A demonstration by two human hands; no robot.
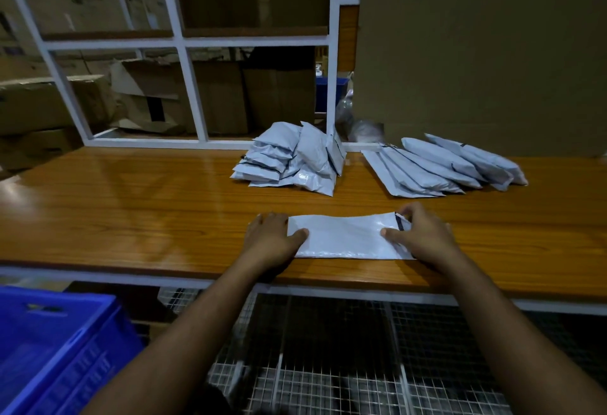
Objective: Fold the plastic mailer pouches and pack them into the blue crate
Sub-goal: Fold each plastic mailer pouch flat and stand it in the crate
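We see a white mailer pouch (348, 237) flat on the wooden worktop (131, 204). Left hand (272, 234) presses its end, grip spread; right hand (417, 234) pinches the other end.

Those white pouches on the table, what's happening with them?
A person is folding one mailer pouch flat on the wooden table: the left hand presses its left end, the right hand pinches its right end. Two piles of pouches wait behind. The blue crate sits lower left.
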